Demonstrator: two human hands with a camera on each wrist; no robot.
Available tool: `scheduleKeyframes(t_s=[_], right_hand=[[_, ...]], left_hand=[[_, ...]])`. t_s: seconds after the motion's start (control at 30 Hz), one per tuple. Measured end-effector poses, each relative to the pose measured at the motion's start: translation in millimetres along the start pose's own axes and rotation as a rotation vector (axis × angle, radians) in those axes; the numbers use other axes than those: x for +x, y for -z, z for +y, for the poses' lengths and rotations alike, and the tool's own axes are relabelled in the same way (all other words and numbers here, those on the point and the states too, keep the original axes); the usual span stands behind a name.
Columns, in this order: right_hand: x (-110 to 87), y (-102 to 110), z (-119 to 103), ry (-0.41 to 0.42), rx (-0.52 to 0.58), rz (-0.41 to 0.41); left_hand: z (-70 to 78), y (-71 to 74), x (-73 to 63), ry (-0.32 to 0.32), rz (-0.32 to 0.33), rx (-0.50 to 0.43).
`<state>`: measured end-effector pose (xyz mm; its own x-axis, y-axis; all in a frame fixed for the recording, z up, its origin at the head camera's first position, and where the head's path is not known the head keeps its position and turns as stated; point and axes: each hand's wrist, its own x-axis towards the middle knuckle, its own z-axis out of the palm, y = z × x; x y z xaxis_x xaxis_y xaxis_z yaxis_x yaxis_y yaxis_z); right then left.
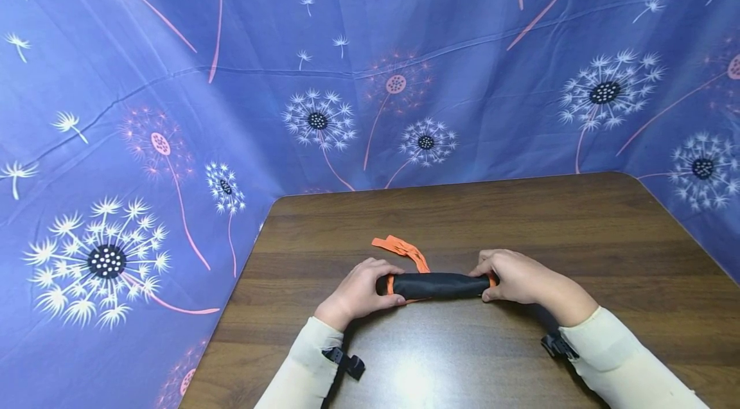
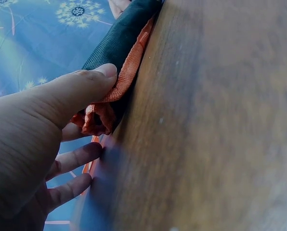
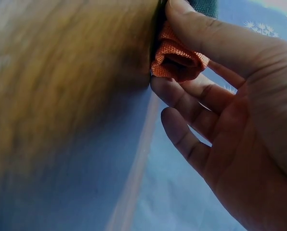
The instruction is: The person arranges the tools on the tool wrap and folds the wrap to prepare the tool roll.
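Note:
A rolled-up black cloth [image 1: 440,285] with orange edging lies crosswise on the table. My left hand [image 1: 357,290] grips its left end, thumb on the near side and fingers behind. At the right end my right hand [image 1: 514,275] pinches the roll between thumb and fingers. From behind the roll an orange strap [image 1: 407,251] trails away to the far left. Orange trim [image 2: 129,72] runs along the roll beside the thumb in the left wrist view. The right wrist view shows the coiled orange end [image 3: 179,61] against the fingers. What is inside the roll cannot be seen.
The brown wooden table [image 1: 520,216] has rounded far corners. A blue cloth [image 1: 491,107] printed with dandelions hangs behind it and along both sides. Black camera straps sit on both wrists, the left one [image 1: 345,361] close above the tabletop.

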<state>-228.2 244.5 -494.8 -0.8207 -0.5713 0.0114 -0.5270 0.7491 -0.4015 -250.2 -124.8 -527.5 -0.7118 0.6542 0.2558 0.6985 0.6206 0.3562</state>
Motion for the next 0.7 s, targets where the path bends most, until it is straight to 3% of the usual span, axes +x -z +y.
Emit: scheduleKeyframes(t_s=[0.37,0.53,0.7], right_hand=[[0.7,-0.2,1.5,0.036,0.011,0.026],[-2.1,1.7,1.2,0.050,0.037,0.016],[-5.9,5.3,1.9,0.051,0.097,0.009]], left_hand=[[0.9,1.1,-0.4,-0.003,-0.011,0.001],[2.0,3.3,-1.2,0.023,-0.063,-0.008],[1.7,11.6,-3.5,0.043,-0.131,-0.101]])
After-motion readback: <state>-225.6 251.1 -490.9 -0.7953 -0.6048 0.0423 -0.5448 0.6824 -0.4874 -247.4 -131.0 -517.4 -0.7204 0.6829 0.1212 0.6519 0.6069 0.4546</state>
